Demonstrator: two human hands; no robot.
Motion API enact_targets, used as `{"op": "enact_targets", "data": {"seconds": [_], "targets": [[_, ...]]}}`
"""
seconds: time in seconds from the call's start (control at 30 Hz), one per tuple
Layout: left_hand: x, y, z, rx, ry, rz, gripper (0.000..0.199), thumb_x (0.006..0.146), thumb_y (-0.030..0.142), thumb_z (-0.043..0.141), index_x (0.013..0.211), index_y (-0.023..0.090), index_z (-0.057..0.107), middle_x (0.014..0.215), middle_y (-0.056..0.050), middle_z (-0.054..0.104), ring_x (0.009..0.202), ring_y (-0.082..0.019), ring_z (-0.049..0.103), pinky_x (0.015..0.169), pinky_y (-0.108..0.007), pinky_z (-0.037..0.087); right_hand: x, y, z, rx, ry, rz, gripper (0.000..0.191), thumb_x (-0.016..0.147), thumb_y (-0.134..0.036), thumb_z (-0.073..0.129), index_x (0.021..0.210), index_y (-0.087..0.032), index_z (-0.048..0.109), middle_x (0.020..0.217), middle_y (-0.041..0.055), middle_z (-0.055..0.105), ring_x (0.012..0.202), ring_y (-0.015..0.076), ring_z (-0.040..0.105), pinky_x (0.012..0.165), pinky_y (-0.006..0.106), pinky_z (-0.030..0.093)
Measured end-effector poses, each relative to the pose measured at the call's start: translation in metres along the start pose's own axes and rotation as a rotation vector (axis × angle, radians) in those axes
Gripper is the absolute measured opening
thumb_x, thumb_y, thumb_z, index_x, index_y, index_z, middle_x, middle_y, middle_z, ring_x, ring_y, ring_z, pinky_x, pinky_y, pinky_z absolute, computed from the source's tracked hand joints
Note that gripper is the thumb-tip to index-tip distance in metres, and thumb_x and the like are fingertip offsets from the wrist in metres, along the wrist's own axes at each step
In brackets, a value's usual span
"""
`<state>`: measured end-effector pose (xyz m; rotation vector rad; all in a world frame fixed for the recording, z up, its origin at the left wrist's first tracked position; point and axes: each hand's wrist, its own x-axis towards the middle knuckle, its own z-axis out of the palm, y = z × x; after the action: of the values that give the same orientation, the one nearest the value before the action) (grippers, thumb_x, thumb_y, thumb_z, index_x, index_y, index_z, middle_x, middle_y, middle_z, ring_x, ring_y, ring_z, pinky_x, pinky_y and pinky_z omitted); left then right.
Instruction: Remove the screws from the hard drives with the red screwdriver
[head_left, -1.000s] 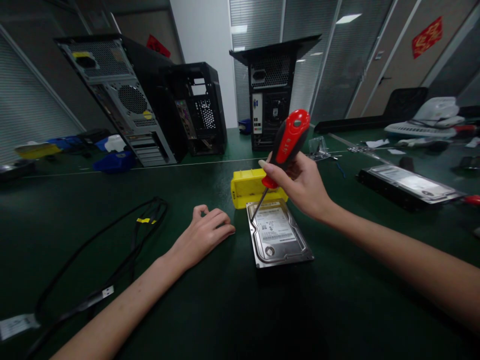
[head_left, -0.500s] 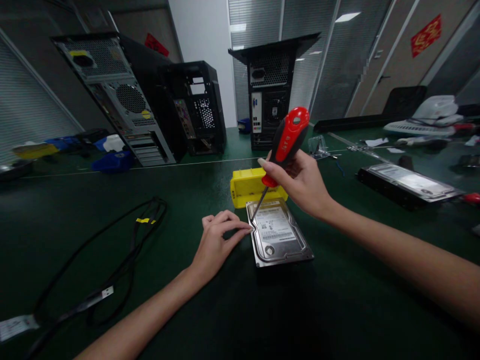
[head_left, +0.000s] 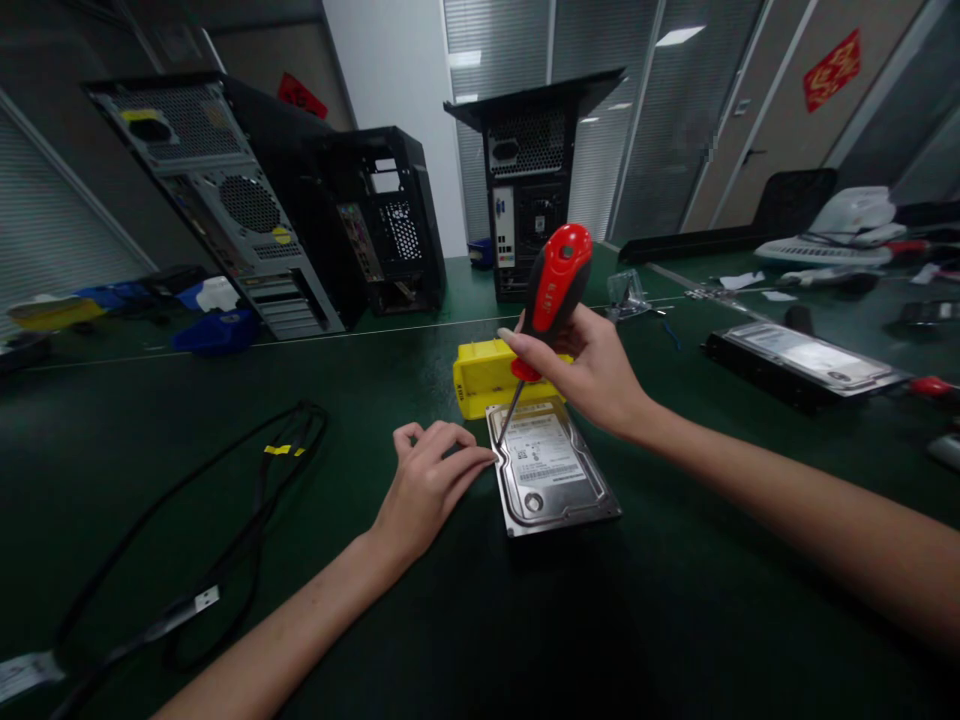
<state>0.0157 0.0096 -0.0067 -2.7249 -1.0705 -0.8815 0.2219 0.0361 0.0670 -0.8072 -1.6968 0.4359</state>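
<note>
Left of the silver rectangular metal hard drive (head_left: 551, 465), the person's left hand (head_left: 431, 485) is bare, with slim, smooth, tapering fingers (head_left: 471, 459). Its wrist is narrow, and the slender, uncovered left forearm (head_left: 300, 625) carries faint, tiny spots. Right of the hard drive, the right hand (head_left: 596, 375) is likewise ungloved, its thumb bearing a long, pale, smooth nail (head_left: 507, 337). The uncovered right forearm (head_left: 765, 490) is slender too.
</note>
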Motion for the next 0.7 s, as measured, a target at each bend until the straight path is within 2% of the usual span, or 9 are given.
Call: {"op": "enact_targets", "data": {"seconds": [0.17, 0.37, 0.7], "targets": [[0.0002, 0.0010, -0.0018, 0.094, 0.031, 0.110, 0.022, 0.096, 0.017, 0.045, 0.099, 0.021, 0.067, 0.088, -0.004, 0.065, 0.081, -0.018, 0.057, 0.074, -0.036, 0.024, -0.0004, 0.0006, 0.0006, 0.012, -0.007, -0.019, 0.035, 0.079, -0.047, 0.064, 0.085, -0.013, 0.057, 0.075, 0.0019, 0.060, 0.064, 0.0091, 0.055, 0.054, 0.022, 0.045], [0.0013, 0.0007, 0.0012, 0.175, 0.151, 0.247, 0.026, 0.098, 0.014, 0.040, 0.096, 0.018, 0.066, 0.083, -0.003, 0.066, 0.075, -0.016, 0.057, 0.072, -0.035, 0.024, -0.0004, 0.0003, 0.0013, 0.017, -0.008, -0.034, 0.036, 0.079, -0.048, 0.063, 0.084, -0.013, 0.057, 0.073, 0.0013, 0.059, 0.062, 0.0087, 0.055, 0.053, 0.021, 0.045], [-0.0015, -0.0004, 0.0019, 0.143, 0.118, 0.214, 0.028, 0.099, 0.017, 0.040, 0.098, 0.018, 0.068, 0.082, -0.004, 0.064, 0.073, -0.016, 0.056, 0.073, -0.035, 0.025, -0.0040, -0.0023, -0.0002, -0.008, -0.044, -0.062, 0.034, 0.081, -0.045, 0.063, 0.086, -0.012, 0.058, 0.076, 0.0020, 0.061, 0.062, 0.0088, 0.056, 0.053, 0.021, 0.046]]}}
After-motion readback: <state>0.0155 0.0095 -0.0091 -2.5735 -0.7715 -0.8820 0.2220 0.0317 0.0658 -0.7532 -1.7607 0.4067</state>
